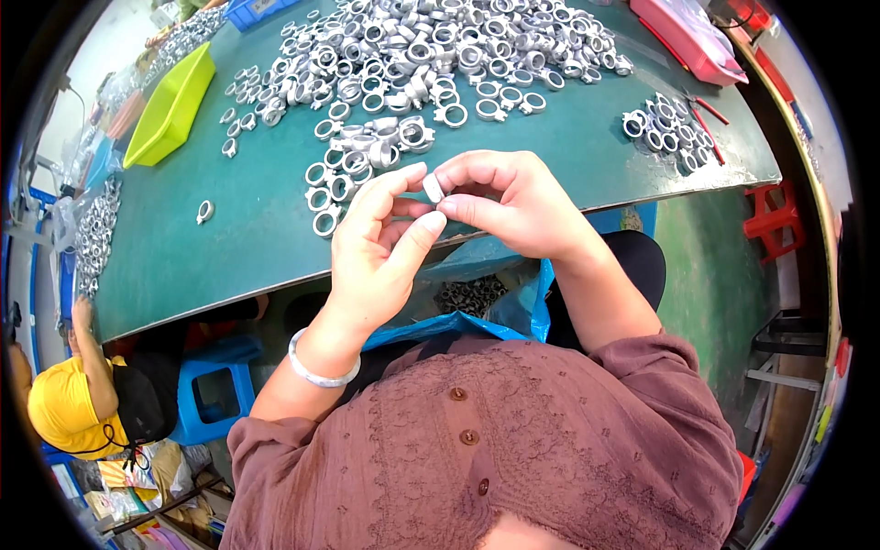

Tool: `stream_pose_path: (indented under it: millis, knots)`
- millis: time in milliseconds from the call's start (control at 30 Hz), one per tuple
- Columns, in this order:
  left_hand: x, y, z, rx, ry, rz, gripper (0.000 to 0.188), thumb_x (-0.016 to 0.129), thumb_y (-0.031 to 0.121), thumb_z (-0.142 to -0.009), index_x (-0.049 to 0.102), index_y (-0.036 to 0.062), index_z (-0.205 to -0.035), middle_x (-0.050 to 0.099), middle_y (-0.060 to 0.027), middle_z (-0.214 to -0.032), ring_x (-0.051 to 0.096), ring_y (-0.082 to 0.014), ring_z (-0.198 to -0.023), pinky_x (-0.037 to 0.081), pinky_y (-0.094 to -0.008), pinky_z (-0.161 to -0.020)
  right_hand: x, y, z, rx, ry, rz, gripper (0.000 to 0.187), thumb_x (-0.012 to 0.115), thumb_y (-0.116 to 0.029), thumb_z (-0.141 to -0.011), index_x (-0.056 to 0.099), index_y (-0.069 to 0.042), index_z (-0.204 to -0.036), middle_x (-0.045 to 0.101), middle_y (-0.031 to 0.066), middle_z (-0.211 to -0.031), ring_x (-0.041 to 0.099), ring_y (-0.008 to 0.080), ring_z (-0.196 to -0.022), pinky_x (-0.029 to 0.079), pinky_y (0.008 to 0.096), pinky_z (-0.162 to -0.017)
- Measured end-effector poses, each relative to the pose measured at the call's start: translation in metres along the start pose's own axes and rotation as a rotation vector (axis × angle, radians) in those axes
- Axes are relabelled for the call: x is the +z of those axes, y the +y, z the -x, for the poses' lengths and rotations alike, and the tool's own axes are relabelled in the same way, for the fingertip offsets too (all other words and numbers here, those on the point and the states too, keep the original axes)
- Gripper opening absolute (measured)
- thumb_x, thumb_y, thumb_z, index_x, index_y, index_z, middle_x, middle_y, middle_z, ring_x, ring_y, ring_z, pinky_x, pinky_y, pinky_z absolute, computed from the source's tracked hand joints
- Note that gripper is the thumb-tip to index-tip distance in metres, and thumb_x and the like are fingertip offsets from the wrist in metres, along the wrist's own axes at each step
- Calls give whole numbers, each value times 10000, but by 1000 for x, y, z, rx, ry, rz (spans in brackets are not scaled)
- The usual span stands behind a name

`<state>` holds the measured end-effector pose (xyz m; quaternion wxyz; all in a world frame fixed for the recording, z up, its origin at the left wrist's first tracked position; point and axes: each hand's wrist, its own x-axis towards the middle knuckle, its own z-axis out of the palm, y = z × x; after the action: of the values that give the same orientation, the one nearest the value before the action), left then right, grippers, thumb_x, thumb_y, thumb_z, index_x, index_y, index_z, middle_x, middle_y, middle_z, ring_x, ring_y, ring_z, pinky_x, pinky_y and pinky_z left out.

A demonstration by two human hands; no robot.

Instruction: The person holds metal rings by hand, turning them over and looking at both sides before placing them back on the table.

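Over the table's near edge, my right hand (520,203) pinches a small silver-grey metal ring (433,189) between thumb and fingers. My left hand (374,247) curls in from the other side, its thumb and fingertips meeting the same ring. Only the ring's edge shows; fingers cover the rest. Just beyond my left hand lies a loose group of similar ring fittings (341,188), each with a small lug. Behind it a large heap of these rings (431,46) spreads across the green table (550,151).
A smaller ring pile (669,130) and red-handled pliers (710,124) lie at right. A lime-green bin (171,105) stands left, a pink tray (689,37) far right. Below the edge, an open blue bag (467,323) holds dark small parts. A person in yellow (78,403) sits left.
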<state>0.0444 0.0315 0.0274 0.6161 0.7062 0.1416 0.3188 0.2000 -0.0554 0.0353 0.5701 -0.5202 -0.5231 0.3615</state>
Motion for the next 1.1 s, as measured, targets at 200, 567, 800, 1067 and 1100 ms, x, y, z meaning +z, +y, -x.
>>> stream_pose_path:
  millis: [200, 567, 800, 1067, 1100]
  knots:
    - [2, 0, 1, 48, -16, -21, 355, 564, -20, -814, 505, 0, -1164, 528, -33, -992, 517, -96, -877, 448, -222, -770, 5, 3, 4, -18, 31, -96, 123, 613, -86, -808, 607, 13, -882, 598, 13, -734, 500, 43, -649, 421, 199, -578]
    - [1, -1, 3, 61, -19, -16, 340, 592, -20, -801, 519, -9, -1132, 477, -77, -1061, 554, -127, -894, 485, -235, -777, 6, 7, 5, -63, 21, -65, 112, 604, -77, -809, 598, 17, -870, 609, 31, -751, 526, 61, -677, 443, 214, -609]
    - [0, 1, 3, 31, -30, 17, 305, 574, 7, -825, 527, -9, -1126, 502, -68, -1032, 554, -119, -887, 466, -226, -772, 7, 5, 6, -38, 15, -99, 105, 608, -83, -811, 588, 14, -847, 603, 29, -757, 526, 59, -686, 444, 214, -613]
    - [0, 0, 1, -51, -21, 131, 273, 537, 34, -854, 534, -9, -1124, 527, -64, -1001, 545, -108, -888, 445, -218, -770, 5, -1, 8, 2, -13, -160, 134, 587, -37, -822, 525, 2, -934, 578, 13, -847, 544, 65, -787, 454, 212, -694]
    - [0, 0, 1, -55, -24, 116, 271, 529, 26, -855, 534, -8, -1124, 524, -64, -1007, 544, -109, -897, 443, -216, -773, 5, 0, 7, 6, -13, -247, 159, 584, -39, -824, 508, -5, -959, 575, 12, -856, 541, 64, -786, 450, 209, -687]
